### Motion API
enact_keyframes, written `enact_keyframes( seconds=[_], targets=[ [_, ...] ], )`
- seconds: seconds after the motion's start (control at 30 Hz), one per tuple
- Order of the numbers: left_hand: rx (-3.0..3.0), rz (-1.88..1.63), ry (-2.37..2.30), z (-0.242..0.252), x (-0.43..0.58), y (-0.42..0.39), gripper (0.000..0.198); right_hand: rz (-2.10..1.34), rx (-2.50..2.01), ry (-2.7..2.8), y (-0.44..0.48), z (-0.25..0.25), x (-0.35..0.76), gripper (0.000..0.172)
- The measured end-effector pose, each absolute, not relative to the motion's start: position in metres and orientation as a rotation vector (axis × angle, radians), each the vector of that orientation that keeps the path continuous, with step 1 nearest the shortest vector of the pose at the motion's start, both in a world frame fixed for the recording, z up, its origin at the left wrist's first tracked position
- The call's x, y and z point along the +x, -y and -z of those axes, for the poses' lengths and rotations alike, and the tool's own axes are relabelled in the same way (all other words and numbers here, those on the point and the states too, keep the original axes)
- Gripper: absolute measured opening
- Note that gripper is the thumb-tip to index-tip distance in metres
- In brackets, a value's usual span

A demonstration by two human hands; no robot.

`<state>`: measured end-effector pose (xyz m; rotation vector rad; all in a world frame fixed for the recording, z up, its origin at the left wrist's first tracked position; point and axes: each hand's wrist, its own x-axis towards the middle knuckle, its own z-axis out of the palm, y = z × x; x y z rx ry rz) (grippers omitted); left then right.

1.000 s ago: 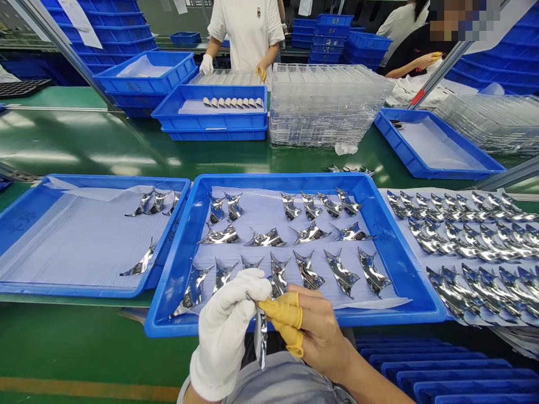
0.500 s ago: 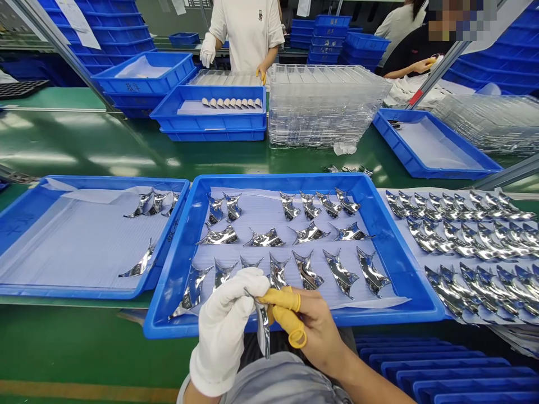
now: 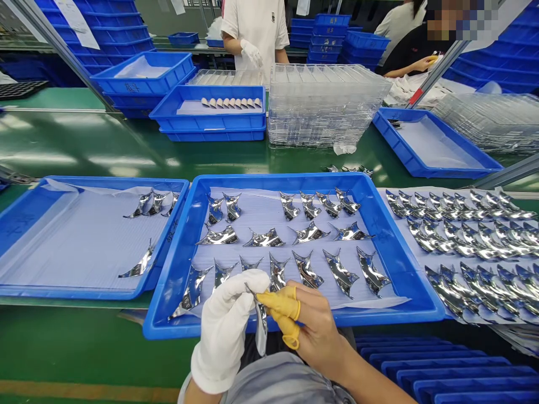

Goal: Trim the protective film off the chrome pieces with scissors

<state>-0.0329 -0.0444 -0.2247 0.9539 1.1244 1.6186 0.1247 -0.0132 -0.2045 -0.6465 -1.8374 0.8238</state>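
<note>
shiny metal piece (image 3: 261, 328) pinched above blue tray (image 3: 269, 176)
grip pressed together: white-gloved left hand (image 3: 225, 331) and right hand (image 3: 318, 325) in yellow finger cots (image 3: 280, 311) hold it upright; more pieces (image 3: 307, 268) lie in rows.

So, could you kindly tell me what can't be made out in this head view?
Head view:
Chrome part: upper end hidden by the white-gloved left hand.
Blue plastic tray: near rim partly hidden by the right hand.
Person in white T-shirt: head cut off by the top edge.
</note>
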Motion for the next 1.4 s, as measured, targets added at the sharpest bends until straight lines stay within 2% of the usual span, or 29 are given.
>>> enact_keyframes(
  seconds=[0.23, 0.4, 0.6, 0.7, 0.8, 0.97, 1.03, 1.13, 1.23, 1.3, 1.4],
  targets=[
    [0.906, -1.609, -1.120, 0.219, -0.030, 0.042, 0.015, -1.049, -0.839, 1.605, 0.017, 0.205, 0.121, 0.015],
    [0.691, -1.658, -1.198, 0.210, -0.028, 0.035, 0.019, -0.911, -0.881, 1.707, 0.014, 0.204, 0.126, 0.011],
    [0.649, -1.623, -1.280, 0.207, -0.029, 0.031, 0.031, -0.611, -0.699, 1.982, 0.017, 0.209, 0.131, 0.022],
    [0.652, -1.645, -1.353, 0.206, -0.030, 0.030, 0.030, -0.547, -0.701, 1.979, 0.019, 0.210, 0.130, 0.020],
    [0.632, -1.662, -1.430, 0.205, -0.033, 0.030, 0.026, -0.633, -0.739, 1.916, 0.020, 0.209, 0.127, 0.020],
    [0.840, -1.597, -1.548, 0.202, -0.036, 0.035, 0.033, -0.950, -0.854, 1.758, 0.019, 0.202, 0.123, 0.025],
    [0.879, -1.577, -1.575, 0.201, -0.034, 0.035, 0.035, -0.983, -0.851, 1.745, 0.018, 0.200, 0.123, 0.024],
    [0.911, -1.562, -1.665, 0.197, -0.029, 0.031, 0.046, -0.901, -0.764, 1.813, 0.018, 0.203, 0.122, 0.021],
    [1.011, -1.521, -1.780, 0.194, -0.030, 0.027, 0.030, -0.628, -0.705, 1.922, 0.019, 0.209, 0.124, 0.019],
    [1.124, -1.525, -1.838, 0.194, -0.035, 0.026, 0.027, -0.502, -0.697, 1.958, 0.018, 0.211, 0.125, 0.020],
    [1.229, -1.555, -1.823, 0.198, -0.045, 0.028, 0.030, -0.589, -0.706, 1.924, 0.015, 0.208, 0.128, 0.020]
  ],
)
